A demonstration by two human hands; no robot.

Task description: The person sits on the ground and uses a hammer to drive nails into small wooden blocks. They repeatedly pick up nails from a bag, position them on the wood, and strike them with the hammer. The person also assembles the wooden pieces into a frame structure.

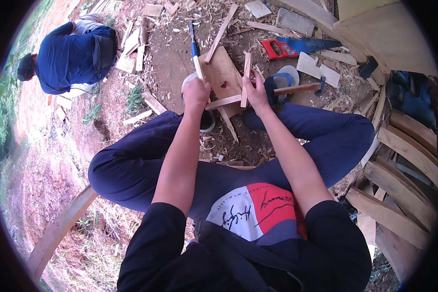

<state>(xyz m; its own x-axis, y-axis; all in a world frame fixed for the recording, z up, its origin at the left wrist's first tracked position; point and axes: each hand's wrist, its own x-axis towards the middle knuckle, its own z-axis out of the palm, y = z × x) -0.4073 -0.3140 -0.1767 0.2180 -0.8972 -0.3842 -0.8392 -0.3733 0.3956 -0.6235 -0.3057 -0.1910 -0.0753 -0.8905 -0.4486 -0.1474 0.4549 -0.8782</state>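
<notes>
My left hand (195,93) is closed around a light wooden strip (198,68) that sticks out beyond the fist. A blue-handled chisel (194,47) lines up with the strip's far end; I cannot tell whether they touch. My right hand (256,91) grips a second, upright wooden strip (246,78), fingers along its right side. Between the hands runs a wooden crosspiece (224,102), meeting the right strip near its lower end. Its left end is by my left fist, where the joint is hidden. Below them lies a wide wooden board (224,73) with a dark mark.
A red-handled saw (282,48) lies at the far right, with a hammer (301,88) nearer. Wood offcuts and shavings cover the ground. Curved wooden pieces (399,194) are stacked at my right. Another person (78,56) in a blue shirt sits bent over at the far left.
</notes>
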